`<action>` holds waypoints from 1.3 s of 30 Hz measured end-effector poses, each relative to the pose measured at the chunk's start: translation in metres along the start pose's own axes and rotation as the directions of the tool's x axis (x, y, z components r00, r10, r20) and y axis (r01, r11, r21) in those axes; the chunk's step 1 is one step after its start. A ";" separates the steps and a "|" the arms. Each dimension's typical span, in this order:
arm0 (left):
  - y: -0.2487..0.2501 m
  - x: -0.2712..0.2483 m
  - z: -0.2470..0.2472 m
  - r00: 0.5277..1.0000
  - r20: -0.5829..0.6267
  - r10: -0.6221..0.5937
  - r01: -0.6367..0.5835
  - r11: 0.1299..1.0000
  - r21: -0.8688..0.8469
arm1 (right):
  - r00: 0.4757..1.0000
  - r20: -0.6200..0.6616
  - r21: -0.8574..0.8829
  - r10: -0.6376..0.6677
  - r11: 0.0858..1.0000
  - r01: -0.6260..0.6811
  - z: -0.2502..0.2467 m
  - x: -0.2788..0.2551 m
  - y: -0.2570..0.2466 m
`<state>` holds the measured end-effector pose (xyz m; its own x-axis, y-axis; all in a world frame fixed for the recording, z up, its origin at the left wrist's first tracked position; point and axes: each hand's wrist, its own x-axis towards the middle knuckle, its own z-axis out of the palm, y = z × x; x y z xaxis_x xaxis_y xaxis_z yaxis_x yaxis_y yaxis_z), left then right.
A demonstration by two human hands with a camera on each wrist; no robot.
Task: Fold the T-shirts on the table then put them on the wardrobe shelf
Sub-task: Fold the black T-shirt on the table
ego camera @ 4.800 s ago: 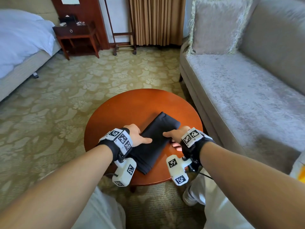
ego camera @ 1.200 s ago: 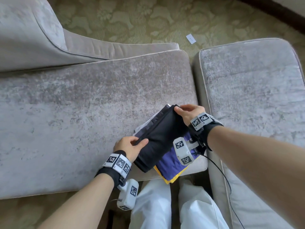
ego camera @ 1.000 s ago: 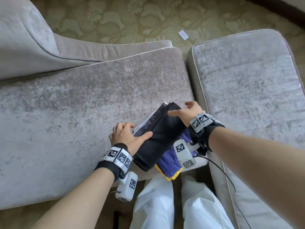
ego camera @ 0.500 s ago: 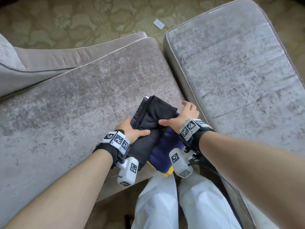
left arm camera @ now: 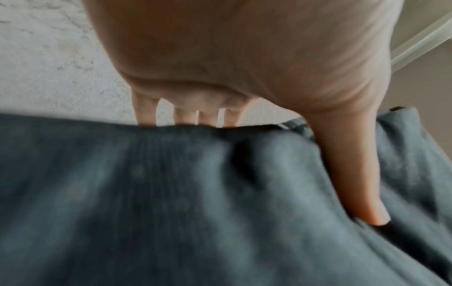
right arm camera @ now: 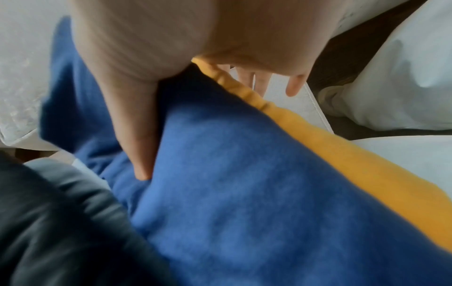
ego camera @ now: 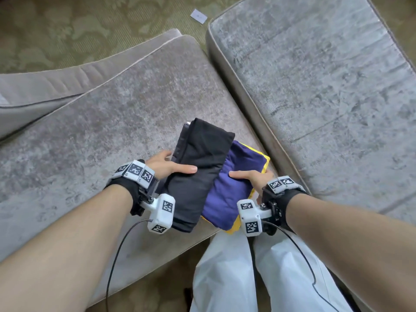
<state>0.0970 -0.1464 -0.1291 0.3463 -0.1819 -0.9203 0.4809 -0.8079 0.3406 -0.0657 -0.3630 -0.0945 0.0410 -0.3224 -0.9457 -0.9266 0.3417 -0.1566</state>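
A folded black T-shirt (ego camera: 200, 167) lies on top of a folded purple T-shirt (ego camera: 229, 188) and a yellow one (ego camera: 265, 159), stacked near the front edge of a grey sofa cushion (ego camera: 112, 136). My left hand (ego camera: 171, 167) grips the stack's left side, its thumb (left arm camera: 354, 183) on the black T-shirt (left arm camera: 195, 212) and its fingers (left arm camera: 186, 116) tucked below the edge. My right hand (ego camera: 249, 176) holds the right side, thumb (right arm camera: 139, 135) pressed on the purple T-shirt (right arm camera: 244, 193), fingers (right arm camera: 259, 81) under the yellow T-shirt (right arm camera: 342, 154).
A second grey cushion (ego camera: 326, 86) lies to the right, across a narrow gap. Patterned carpet (ego camera: 78, 30) with a small white slip of paper (ego camera: 198, 16) shows behind. My legs in white trousers (ego camera: 225, 278) stand against the sofa's front edge. Cables hang from both wrist cameras.
The black T-shirt went from the round table to the stack on the sofa. In the last half second my right hand left the black shirt and took the purple and yellow side.
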 end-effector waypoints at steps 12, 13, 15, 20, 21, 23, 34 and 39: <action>0.001 0.015 0.009 0.987 0.119 0.110 -0.095 0.987 -0.129 | 0.976 0.188 0.107 0.109 0.986 -0.131 0.015 0.050 0.013; 0.001 0.016 0.010 0.984 0.136 0.116 -0.096 0.985 -0.147 | 0.971 0.214 0.119 0.108 0.984 -0.136 0.014 0.044 0.011; 0.002 0.015 0.011 0.978 0.165 0.130 -0.104 0.981 -0.162 | 0.963 0.259 0.158 0.081 0.980 -0.125 0.011 0.038 0.010; 0.005 0.012 0.012 0.955 0.258 0.147 -0.097 0.975 -0.199 | 0.959 0.282 0.229 0.014 0.970 -0.081 0.001 0.036 0.010; 0.006 0.011 0.012 0.948 0.283 0.146 -0.093 0.977 -0.194 | 0.957 0.289 0.217 0.029 0.971 -0.095 -0.002 0.034 0.009; 0.006 0.011 0.014 0.943 0.308 0.123 -0.069 0.981 -0.180 | 0.949 0.308 0.189 0.062 0.974 -0.125 -0.004 0.034 0.007; 0.003 0.011 0.022 0.962 0.207 0.176 -0.127 0.965 -0.229 | 0.962 0.238 0.140 0.131 0.976 -0.167 0.000 0.052 0.010; 0.007 0.017 0.017 0.958 0.243 0.153 -0.100 0.971 -0.217 | 0.966 0.234 0.158 0.114 0.975 -0.153 0.001 0.049 0.004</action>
<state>0.0923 -0.1651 -0.1455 0.2094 -0.4339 -0.8763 0.6072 -0.6447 0.4644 -0.0668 -0.3764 -0.1416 0.0213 -0.0660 -0.9976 -0.8510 0.5225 -0.0527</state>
